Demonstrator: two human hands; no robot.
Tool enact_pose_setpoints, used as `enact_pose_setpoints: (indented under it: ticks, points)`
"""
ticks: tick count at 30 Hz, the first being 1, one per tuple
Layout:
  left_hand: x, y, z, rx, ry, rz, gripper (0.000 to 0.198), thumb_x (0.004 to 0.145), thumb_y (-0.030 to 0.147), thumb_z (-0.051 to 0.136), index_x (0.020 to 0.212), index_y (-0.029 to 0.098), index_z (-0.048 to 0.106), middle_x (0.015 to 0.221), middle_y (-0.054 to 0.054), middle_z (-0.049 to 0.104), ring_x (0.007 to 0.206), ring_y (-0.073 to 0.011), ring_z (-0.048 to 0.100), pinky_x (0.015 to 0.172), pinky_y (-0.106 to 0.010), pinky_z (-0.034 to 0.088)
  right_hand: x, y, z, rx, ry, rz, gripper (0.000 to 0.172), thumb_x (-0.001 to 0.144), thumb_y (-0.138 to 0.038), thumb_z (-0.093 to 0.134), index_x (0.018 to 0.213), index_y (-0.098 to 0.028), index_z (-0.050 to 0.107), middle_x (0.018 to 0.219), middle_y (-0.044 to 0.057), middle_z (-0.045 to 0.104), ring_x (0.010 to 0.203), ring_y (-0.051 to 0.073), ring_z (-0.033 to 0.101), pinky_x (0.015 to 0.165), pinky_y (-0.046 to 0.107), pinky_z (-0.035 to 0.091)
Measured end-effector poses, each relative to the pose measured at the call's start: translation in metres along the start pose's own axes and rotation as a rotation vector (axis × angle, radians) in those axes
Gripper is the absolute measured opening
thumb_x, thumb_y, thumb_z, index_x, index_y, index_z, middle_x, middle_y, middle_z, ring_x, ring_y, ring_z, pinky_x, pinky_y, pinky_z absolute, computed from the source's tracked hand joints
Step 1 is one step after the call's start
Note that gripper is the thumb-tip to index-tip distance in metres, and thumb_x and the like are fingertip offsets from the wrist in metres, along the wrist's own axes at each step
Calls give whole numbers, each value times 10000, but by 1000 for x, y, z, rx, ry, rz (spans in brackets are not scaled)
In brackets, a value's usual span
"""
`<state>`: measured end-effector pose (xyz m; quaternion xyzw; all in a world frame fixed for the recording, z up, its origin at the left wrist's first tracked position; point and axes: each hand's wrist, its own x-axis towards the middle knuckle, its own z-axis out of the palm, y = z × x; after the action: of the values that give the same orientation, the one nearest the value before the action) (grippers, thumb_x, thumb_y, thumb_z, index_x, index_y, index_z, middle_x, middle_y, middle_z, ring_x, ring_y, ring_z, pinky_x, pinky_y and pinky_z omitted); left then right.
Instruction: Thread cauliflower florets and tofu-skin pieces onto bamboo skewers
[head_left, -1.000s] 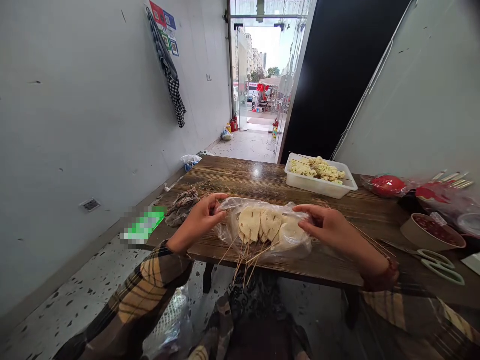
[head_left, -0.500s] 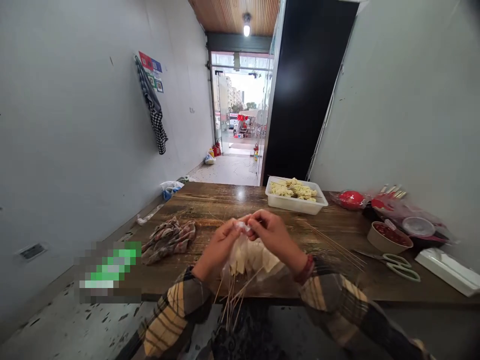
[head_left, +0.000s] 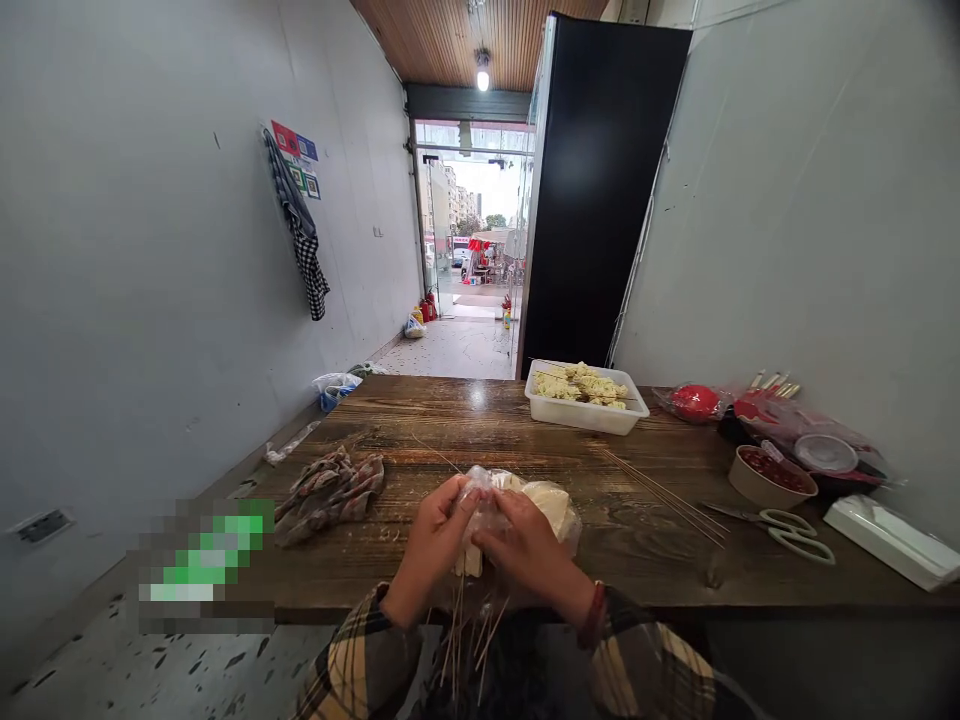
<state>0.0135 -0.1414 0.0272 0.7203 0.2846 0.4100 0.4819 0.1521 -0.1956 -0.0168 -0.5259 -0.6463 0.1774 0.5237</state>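
Note:
Both of my hands pinch a clear plastic bag (head_left: 480, 488) just above the near part of the wooden table. My left hand (head_left: 435, 535) grips its left side, fingers closed on the film. On the other side my right hand (head_left: 529, 545) is closed on the same bag, thumb pointing inward. Pale, flat food pieces (head_left: 555, 508) show through the plastic beside and below my hands. Several thin wooden skewers (head_left: 459, 640) stick out of the bag toward me, past the table edge. Part of the bag's contents is hidden behind my hands.
On the wooden table (head_left: 420, 400) stands a white tray (head_left: 585, 415) of skewered yellowish food. To the right lie loose skewers (head_left: 664, 495), scissors (head_left: 787, 530), a bowl of red sauce (head_left: 772, 478) and a white box (head_left: 892, 540). A crumpled cloth (head_left: 334, 490) lies left.
My hands have come lower and closer to me, with the bag's gathered plastic between them. The camera view has tilted up slightly, so the surroundings sit lower.

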Motion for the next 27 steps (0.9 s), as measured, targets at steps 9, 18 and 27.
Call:
enact_pose_setpoints:
  ticks: [9, 18, 27]
  points:
    - [20, 12, -8, -222, 159, 37, 228, 844, 386, 564, 809, 168, 622, 835, -35, 638, 802, -152, 576, 741, -254, 442, 33, 0, -3, 684, 307, 173, 261, 838, -423, 559, 738, -190, 621, 717, 9, 627, 755, 160, 576, 789, 306, 434]
    - [93, 48, -8, -453, 322, 312, 210, 901, 289, 475, 715, 204, 423, 631, 44, 458, 583, -92, 462, 672, -237, 436, 108, -7, -35, 911, 507, 131, 125, 771, -315, 574, 740, -209, 515, 618, -69, 443, 565, 89, 452, 696, 253, 446]
    - [50, 10, -12, 488, -41, 489, 241, 920, 278, 431, 756, 183, 579, 873, -62, 633, 853, -179, 562, 797, -332, 443, 73, 18, 0, 538, 150, 82, 330, 878, -481, 483, 742, -192, 567, 616, -29, 506, 581, 121, 452, 596, 261, 380]
